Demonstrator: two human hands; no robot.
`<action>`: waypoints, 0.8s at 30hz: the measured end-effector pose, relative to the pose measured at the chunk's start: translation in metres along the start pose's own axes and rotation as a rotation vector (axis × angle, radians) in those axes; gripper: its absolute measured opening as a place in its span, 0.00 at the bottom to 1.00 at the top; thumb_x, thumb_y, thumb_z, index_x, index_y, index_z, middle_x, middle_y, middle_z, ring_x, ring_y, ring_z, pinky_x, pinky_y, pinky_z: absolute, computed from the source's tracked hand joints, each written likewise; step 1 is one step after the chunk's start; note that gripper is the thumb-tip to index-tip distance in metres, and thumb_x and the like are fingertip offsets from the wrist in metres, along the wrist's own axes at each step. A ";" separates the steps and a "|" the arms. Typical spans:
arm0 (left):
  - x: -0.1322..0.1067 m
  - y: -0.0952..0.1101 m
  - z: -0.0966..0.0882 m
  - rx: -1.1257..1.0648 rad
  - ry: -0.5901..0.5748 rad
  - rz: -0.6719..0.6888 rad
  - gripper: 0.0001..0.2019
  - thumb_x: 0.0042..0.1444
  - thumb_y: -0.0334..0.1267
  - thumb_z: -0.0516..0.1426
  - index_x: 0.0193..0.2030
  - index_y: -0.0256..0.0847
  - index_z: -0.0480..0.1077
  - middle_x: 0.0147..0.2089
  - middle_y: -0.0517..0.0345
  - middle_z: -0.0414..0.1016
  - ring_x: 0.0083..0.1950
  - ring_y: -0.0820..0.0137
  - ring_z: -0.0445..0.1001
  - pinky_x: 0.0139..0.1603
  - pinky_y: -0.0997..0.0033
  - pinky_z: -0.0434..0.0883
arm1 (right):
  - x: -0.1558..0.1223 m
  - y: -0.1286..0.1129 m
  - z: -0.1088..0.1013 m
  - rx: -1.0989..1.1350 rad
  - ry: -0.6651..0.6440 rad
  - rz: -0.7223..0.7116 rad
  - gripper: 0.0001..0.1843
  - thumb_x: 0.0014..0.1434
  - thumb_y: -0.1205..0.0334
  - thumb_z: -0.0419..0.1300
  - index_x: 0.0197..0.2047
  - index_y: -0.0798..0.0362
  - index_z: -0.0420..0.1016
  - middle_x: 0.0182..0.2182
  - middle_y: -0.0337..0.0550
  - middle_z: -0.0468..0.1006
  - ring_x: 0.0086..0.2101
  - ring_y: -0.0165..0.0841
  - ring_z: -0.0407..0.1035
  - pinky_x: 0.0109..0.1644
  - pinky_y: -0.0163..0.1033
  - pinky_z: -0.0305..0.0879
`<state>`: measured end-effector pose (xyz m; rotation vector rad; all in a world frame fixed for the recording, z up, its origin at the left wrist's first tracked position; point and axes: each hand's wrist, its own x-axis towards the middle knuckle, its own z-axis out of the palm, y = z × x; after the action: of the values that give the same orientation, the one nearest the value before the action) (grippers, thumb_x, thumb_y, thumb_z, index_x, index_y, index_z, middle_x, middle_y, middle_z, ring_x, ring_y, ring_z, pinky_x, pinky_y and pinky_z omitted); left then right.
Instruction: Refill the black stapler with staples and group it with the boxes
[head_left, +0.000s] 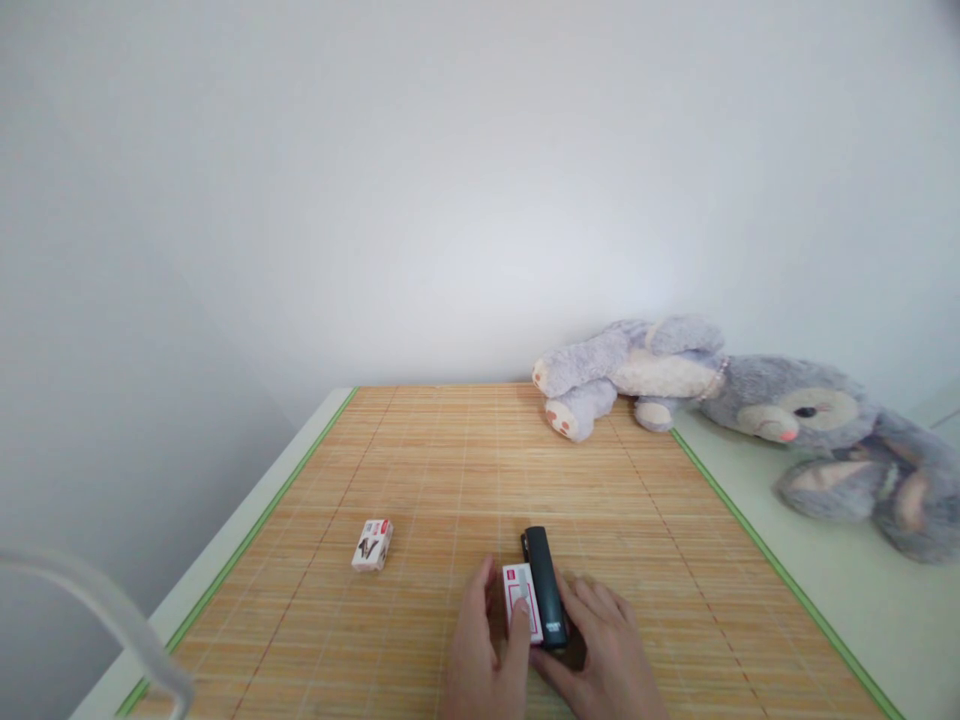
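Observation:
A black stapler [545,585] lies on the bamboo mat [450,470] near the front edge, pointing away from me. A small white and red staple box [521,600] rests against its left side. My left hand [480,650] has its fingers on that box. My right hand [604,650] touches the stapler's near end from the right. A second small white and red box [373,545] lies alone on the mat, well to the left of my hands.
A grey plush rabbit [750,400] lies along the back right, partly on the mat and partly on the pale table [847,590]. A white wall rises behind. A blurred pale strap-like thing [97,610] crosses the lower left corner.

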<state>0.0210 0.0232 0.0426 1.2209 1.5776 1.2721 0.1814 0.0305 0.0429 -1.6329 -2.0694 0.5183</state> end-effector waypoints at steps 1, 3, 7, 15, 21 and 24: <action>-0.004 -0.003 0.003 0.017 -0.015 -0.009 0.30 0.66 0.56 0.54 0.68 0.40 0.65 0.68 0.40 0.72 0.69 0.57 0.72 0.69 0.55 0.69 | 0.000 -0.001 0.000 -0.001 -0.001 0.004 0.30 0.57 0.53 0.71 0.62 0.45 0.75 0.50 0.46 0.82 0.50 0.48 0.73 0.58 0.53 0.64; -0.010 -0.007 0.009 0.075 -0.042 -0.008 0.29 0.67 0.55 0.52 0.69 0.41 0.67 0.70 0.40 0.70 0.73 0.55 0.67 0.73 0.53 0.66 | 0.000 -0.001 0.001 -0.004 -0.001 0.003 0.29 0.58 0.55 0.70 0.62 0.44 0.75 0.49 0.45 0.82 0.48 0.47 0.74 0.56 0.52 0.64; -0.018 -0.012 0.017 0.150 -0.038 0.013 0.28 0.68 0.53 0.50 0.68 0.40 0.69 0.70 0.41 0.71 0.75 0.55 0.64 0.75 0.51 0.63 | -0.001 0.003 0.006 0.000 0.017 -0.008 0.29 0.59 0.56 0.67 0.64 0.43 0.74 0.49 0.45 0.83 0.48 0.47 0.75 0.55 0.51 0.65; -0.019 -0.014 0.020 0.143 -0.023 0.028 0.28 0.69 0.53 0.49 0.67 0.40 0.70 0.71 0.39 0.69 0.73 0.54 0.67 0.73 0.51 0.65 | -0.002 0.005 0.003 0.045 -0.025 0.044 0.31 0.60 0.55 0.66 0.66 0.44 0.72 0.53 0.48 0.82 0.52 0.50 0.74 0.58 0.53 0.64; -0.022 -0.008 0.024 0.129 -0.056 0.017 0.28 0.69 0.51 0.49 0.70 0.39 0.67 0.70 0.39 0.70 0.74 0.53 0.65 0.74 0.48 0.63 | -0.002 0.000 -0.002 0.025 -0.049 0.054 0.34 0.58 0.58 0.66 0.68 0.44 0.71 0.54 0.49 0.81 0.53 0.50 0.74 0.57 0.53 0.65; -0.017 0.000 0.012 0.176 -0.034 0.110 0.30 0.68 0.50 0.50 0.72 0.39 0.64 0.73 0.41 0.66 0.77 0.54 0.60 0.76 0.48 0.60 | -0.005 0.003 -0.001 0.039 -0.053 0.060 0.39 0.57 0.55 0.67 0.71 0.45 0.67 0.58 0.50 0.80 0.55 0.52 0.73 0.58 0.54 0.66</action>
<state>0.0369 0.0094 0.0396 1.4493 1.6453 1.1935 0.1852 0.0260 0.0415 -1.6806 -2.0396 0.6241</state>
